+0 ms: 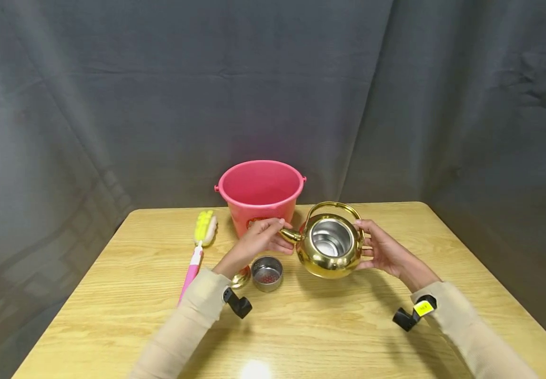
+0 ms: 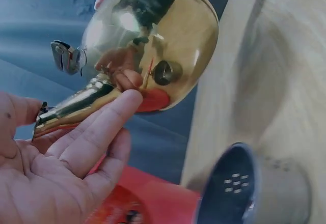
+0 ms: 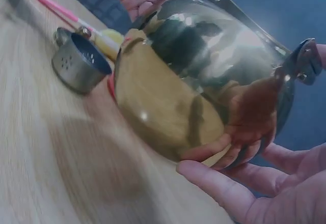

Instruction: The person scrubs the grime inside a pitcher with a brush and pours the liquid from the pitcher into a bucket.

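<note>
A shiny gold kettle [image 1: 319, 267] is held up over the table, its lidless mouth tipped toward the head camera and its hoop handle [image 1: 333, 204] standing up. My left hand [image 1: 264, 237] grips the spout [image 1: 292, 235], thumb at the tip and fingers stretched along underneath, as the left wrist view shows. On the opposite side, my right hand [image 1: 386, 253] holds the kettle's rounded body. Its fingertips [image 3: 191, 168] press low on the gold wall, and its thumb lies by the handle's base. Below the left hand stands a perforated metal strainer cup [image 1: 267, 275].
A pink bucket [image 1: 259, 210] stands at the table's back edge behind the left hand. Left of it lies a brush with a yellow and white head [image 1: 205, 227] and pink handle [image 1: 190, 276]. A gold lid [image 1: 241, 277] is partly hidden by the left forearm. A grey curtain [image 1: 183, 105] hangs behind.
</note>
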Demonstrator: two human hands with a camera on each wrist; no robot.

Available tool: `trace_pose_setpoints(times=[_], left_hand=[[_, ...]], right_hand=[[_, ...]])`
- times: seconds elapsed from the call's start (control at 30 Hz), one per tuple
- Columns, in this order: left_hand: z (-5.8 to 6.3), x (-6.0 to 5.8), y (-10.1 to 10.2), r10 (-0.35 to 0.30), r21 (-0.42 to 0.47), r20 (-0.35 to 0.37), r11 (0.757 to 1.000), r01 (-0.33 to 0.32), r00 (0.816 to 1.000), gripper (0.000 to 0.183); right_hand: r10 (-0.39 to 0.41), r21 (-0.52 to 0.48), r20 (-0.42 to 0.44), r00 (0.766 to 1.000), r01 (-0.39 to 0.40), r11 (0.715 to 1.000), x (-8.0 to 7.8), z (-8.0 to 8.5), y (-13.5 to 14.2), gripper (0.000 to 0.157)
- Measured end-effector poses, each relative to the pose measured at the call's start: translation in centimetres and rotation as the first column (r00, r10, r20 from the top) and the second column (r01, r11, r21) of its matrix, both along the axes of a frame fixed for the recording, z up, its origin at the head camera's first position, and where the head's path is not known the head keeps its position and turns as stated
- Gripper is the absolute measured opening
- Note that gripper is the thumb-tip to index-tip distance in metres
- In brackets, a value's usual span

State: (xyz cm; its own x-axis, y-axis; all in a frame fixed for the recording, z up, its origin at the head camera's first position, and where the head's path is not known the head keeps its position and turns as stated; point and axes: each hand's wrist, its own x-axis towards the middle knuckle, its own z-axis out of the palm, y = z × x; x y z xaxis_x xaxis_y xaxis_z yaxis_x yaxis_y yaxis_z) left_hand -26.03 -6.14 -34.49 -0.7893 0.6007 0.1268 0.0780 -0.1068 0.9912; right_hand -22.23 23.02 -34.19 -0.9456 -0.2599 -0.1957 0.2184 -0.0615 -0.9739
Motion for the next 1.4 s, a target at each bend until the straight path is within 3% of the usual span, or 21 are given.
trace_pose_setpoints(times=[0.17, 0.4, 0.53, 0.83, 1.07, 1.4], left_hand=[[-1.8, -0.4, 0.3, 0.008, -0.022, 0.079, 1.000, -0.006, 0.997, 0.042], [-3.9, -0.8, 0.7, 0.005, -0.014, 0.159, 1.000, -0.003, 0.987, 0.044], [-4.6, -0.9, 0.8, -0.004, -0.021, 0.195, 1.000, 0.008, 0.981, 0.046], [-4.6, -1.5, 1.0, 0.004, -0.082, 0.199, 0.997, 0.013, 0.980, 0.047], [-4.3, -2.1, 1.3, 0.067, -0.135, 0.230, 0.990, -0.036, 0.971, 0.047], [-4.5, -2.7, 1.4, 0.121, -0.096, 0.266, 0.991, -0.098, 0.956, 0.047]], right_hand=[[-0.010, 0.025, 0.084, 0.996, 0.008, 1.000, -0.9, -1.2, 0.3, 0.035], [-0.030, 0.099, 0.135, 0.990, 0.017, 0.995, -1.2, -2.9, 0.4, 0.069], [-0.043, 0.112, 0.145, 0.989, 0.027, 0.993, -1.4, -3.5, 0.5, 0.067], [-0.035, 0.102, 0.155, 0.987, 0.019, 0.995, -2.1, -4.4, 0.8, 0.067], [-0.014, 0.052, 0.156, 0.988, 0.006, 0.999, -2.1, -4.5, 0.8, 0.077], [-0.018, 0.037, 0.151, 0.988, 0.012, 0.999, -1.7, -4.7, 0.4, 0.084]])
